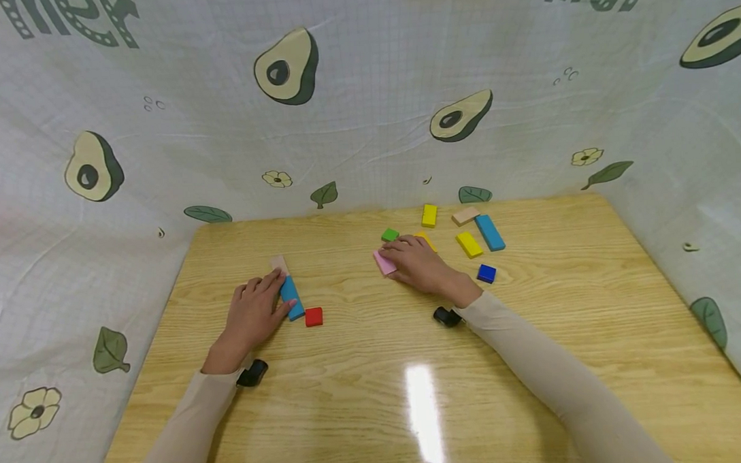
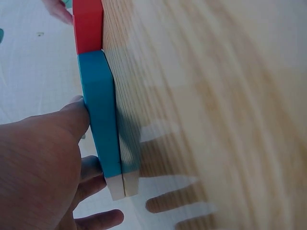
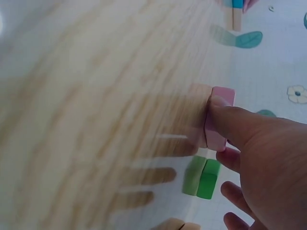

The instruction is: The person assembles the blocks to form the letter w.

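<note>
My left hand (image 1: pixel 255 310) rests against a long blue block (image 1: pixel 292 297), its thumb and index finger touching it. A beige block (image 1: pixel 279 262) lies end to end with the blue one at its far end. Close to the near end of the blue block is a small red block (image 1: pixel 314 316). My right hand (image 1: pixel 422 265) pinches a pink block (image 1: pixel 384 263) between thumb and fingers, right at the tabletop. Beyond that hand lies a small green block (image 1: pixel 390 235), and an orange block (image 1: pixel 426 240) is partly hidden behind the fingers.
To the right of the right hand lie two yellow blocks, one farther back (image 1: pixel 429 215) and one nearer (image 1: pixel 469 244). Around them are a beige block (image 1: pixel 465 216), a blue block (image 1: pixel 490 233) and a dark blue cube (image 1: pixel 486 274). A patterned sheet (image 1: pixel 367 122) encloses the wooden table (image 1: pixel 352 395).
</note>
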Motion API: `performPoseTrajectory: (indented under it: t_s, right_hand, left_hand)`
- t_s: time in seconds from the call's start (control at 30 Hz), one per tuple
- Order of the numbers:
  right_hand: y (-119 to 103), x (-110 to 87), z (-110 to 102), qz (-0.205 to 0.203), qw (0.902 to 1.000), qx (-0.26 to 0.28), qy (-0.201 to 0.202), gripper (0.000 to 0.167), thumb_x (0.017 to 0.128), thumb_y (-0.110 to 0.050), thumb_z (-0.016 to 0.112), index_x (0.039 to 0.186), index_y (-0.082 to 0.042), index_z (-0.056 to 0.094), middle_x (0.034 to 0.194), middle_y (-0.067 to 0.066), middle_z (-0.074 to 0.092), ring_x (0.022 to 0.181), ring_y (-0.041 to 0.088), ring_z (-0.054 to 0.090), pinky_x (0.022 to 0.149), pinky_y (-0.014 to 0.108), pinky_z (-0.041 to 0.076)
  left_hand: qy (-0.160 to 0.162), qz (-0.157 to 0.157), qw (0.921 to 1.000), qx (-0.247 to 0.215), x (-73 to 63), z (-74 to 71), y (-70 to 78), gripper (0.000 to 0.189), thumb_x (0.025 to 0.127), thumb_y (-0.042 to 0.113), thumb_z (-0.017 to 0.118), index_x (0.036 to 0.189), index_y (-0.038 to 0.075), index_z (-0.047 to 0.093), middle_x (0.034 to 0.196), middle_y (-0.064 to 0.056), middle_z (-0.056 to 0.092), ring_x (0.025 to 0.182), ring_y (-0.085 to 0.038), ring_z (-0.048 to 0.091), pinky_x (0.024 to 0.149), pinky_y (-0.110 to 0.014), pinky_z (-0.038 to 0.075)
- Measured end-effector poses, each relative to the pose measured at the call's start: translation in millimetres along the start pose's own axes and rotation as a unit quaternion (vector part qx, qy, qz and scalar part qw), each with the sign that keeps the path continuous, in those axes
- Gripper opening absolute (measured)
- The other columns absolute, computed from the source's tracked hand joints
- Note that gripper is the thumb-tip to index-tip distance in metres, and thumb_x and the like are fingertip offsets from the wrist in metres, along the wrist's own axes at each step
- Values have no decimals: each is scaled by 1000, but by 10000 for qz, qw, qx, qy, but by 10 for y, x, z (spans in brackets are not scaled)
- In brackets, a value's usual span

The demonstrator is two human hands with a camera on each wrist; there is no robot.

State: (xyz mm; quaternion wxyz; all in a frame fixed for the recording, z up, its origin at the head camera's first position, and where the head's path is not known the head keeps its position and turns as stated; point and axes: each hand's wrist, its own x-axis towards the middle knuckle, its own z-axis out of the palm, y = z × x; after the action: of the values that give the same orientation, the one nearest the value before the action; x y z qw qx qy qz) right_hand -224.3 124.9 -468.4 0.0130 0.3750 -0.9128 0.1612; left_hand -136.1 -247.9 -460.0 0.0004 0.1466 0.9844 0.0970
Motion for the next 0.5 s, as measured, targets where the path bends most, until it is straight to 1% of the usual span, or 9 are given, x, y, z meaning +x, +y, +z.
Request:
performPoseTrajectory:
  t_s: [0.17,0.3,0.5]
  right_hand:
    - [-17,5,1,22,9999,54,109,50,101,-29,75,144,-5,65,144,14,64,136,38,51,117,58,37]
    - [-56,-5,5,126,9997,122,143,51,100,-31,76,143,-5,66,142,14,65,136,38,51,117,57,37]
    - [-187,-2,10,321,9992,184,129,53,99,-34,78,143,-6,66,141,14,64,134,36,51,117,56,37]
  left_hand:
    - [16,1,10000,11,-1,-4,-1,63,106,34,66,156,-1,50,164,-20,44,141,-48,44,113,-66,35]
    - [42,-1,10000,32,-2,5,-4,64,105,34,67,156,-1,50,164,-20,44,141,-48,44,113,-66,35]
    - [42,-19,10000,54,-1,15,-7,63,105,34,67,156,0,50,164,-20,45,141,-48,44,114,-66,34]
